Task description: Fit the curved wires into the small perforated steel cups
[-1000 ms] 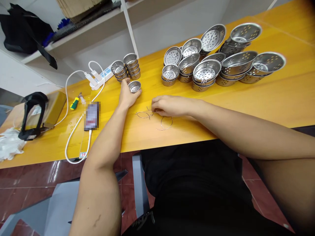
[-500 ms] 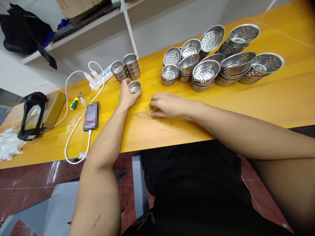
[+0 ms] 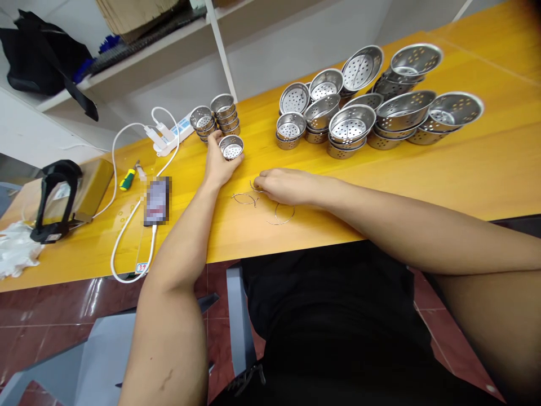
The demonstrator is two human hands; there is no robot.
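My left hand (image 3: 217,163) is wrapped round a small perforated metal cup (image 3: 231,148), its open top facing up and tilted toward me. To the right, my right hand (image 3: 281,186) is held low over the table with its fingertips pinched on a thin wire ring (image 3: 254,188), partly hidden by the fingers. Beside it on the table lie another wire ring (image 3: 244,203) and a larger open wire loop (image 3: 276,223). Just beyond the left hand stand two stacks of small perforated cups (image 3: 223,107).
Several stacks of larger perforated metal cups (image 3: 353,127) stand at the back right. On the left are a white power strip (image 3: 173,141) with cables, a phone (image 3: 156,202), a green-and-yellow-handled tool (image 3: 127,179) and a black frame-like object (image 3: 57,197).
The cup in my left hand has tipped a little toward me. My right hand has shifted slightly, its fingers now drawn together at the wire ring.
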